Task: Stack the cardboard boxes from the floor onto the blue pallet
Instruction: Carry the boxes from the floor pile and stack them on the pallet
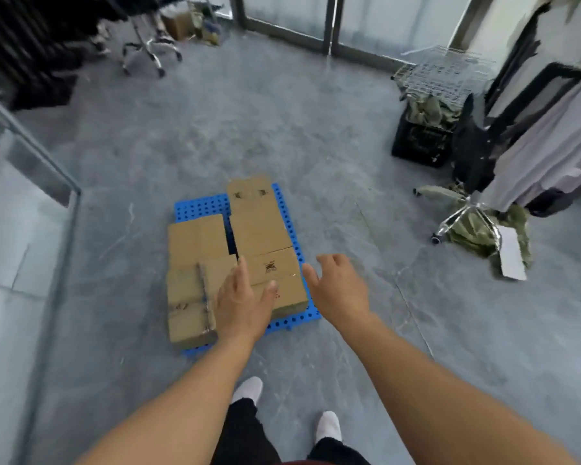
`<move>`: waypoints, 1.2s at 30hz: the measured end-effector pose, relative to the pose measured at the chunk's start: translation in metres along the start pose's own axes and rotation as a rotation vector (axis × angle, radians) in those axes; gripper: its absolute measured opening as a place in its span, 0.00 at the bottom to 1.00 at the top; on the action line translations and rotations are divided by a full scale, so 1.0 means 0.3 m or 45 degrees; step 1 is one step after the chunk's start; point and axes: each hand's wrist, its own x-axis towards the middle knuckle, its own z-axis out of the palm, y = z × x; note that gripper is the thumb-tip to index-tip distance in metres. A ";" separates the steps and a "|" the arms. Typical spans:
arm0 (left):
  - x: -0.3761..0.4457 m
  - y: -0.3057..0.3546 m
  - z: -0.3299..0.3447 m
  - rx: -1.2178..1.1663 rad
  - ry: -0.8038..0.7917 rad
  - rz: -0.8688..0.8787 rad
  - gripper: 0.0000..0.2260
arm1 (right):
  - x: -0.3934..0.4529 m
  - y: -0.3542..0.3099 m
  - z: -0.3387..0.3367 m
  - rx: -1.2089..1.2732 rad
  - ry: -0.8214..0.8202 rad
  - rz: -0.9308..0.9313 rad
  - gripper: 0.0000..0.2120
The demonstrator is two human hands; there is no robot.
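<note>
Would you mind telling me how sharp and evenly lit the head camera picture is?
Head view: soft, even daylight with faint shadows; the brown cardboard boxes on the blue perforated plastic pallet read fairly clearly; the edges smear and bend with wide-angle distortion, notably the wire rack.

Cardboard boxes [249, 250] on blue pallet [200, 206]

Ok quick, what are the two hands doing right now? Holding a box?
Left hand: open, fingers straight, holding nothing, over the cardboard boxes.
Right hand: open, fingers relaxed, holding nothing.
</note>
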 end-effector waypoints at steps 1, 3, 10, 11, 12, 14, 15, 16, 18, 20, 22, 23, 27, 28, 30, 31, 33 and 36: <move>-0.036 -0.011 0.007 -0.014 0.035 -0.057 0.34 | -0.006 0.001 0.002 -0.003 -0.040 -0.052 0.24; -0.106 -0.033 0.016 -0.060 0.105 -0.158 0.34 | -0.022 0.003 0.012 -0.042 -0.090 -0.167 0.24; -0.349 -0.134 0.008 -0.102 0.346 -0.444 0.34 | -0.132 -0.062 0.080 -0.223 -0.258 -0.598 0.23; -0.382 -0.149 0.004 -0.113 0.386 -0.477 0.35 | -0.154 -0.078 0.092 -0.232 -0.287 -0.657 0.22; -0.418 -0.163 0.001 -0.129 0.429 -0.514 0.35 | -0.182 -0.094 0.106 -0.244 -0.315 -0.719 0.23; -0.503 -0.189 -0.006 -0.174 0.518 -0.602 0.34 | -0.249 -0.119 0.133 -0.288 -0.357 -0.850 0.23; -0.556 -0.202 -0.006 -0.193 0.564 -0.652 0.34 | -0.288 -0.128 0.148 -0.313 -0.380 -0.910 0.23; -0.613 -0.215 -0.002 -0.200 0.605 -0.698 0.34 | -0.331 -0.132 0.163 -0.331 -0.409 -0.961 0.24; -0.739 -0.240 0.011 -0.191 0.676 -0.785 0.34 | -0.423 -0.135 0.197 -0.371 -0.469 -1.050 0.24; -0.877 -0.260 0.033 -0.188 0.738 -0.901 0.34 | -0.533 -0.127 0.228 -0.406 -0.524 -1.136 0.23; -1.022 -0.269 0.066 -0.217 0.788 -1.025 0.34 | -0.654 -0.101 0.256 -0.409 -0.590 -1.236 0.23; -1.097 -0.270 0.086 -0.237 0.814 -1.079 0.34 | -0.716 -0.084 0.269 -0.400 -0.618 -1.287 0.23; -1.363 -0.261 0.173 -0.256 0.889 -1.274 0.35 | -0.927 -0.011 0.309 -0.390 -0.768 -1.436 0.24; -1.418 -0.260 0.191 -0.260 0.905 -1.332 0.35 | -0.970 0.004 0.320 -0.418 -0.811 -1.463 0.24; -1.506 -0.259 0.217 -0.279 0.944 -1.447 0.35 | -1.046 0.027 0.341 -0.481 -0.875 -1.523 0.24; -1.539 -0.259 0.227 -0.301 0.966 -1.500 0.34 | -1.078 0.035 0.353 -0.502 -0.901 -1.561 0.24; -1.588 -0.253 0.244 -0.357 1.004 -1.597 0.34 | -1.129 0.044 0.382 -0.544 -0.944 -1.636 0.24; -1.637 -0.234 0.274 -0.411 1.078 -1.727 0.34 | -1.179 0.048 0.428 -0.604 -1.003 -1.746 0.24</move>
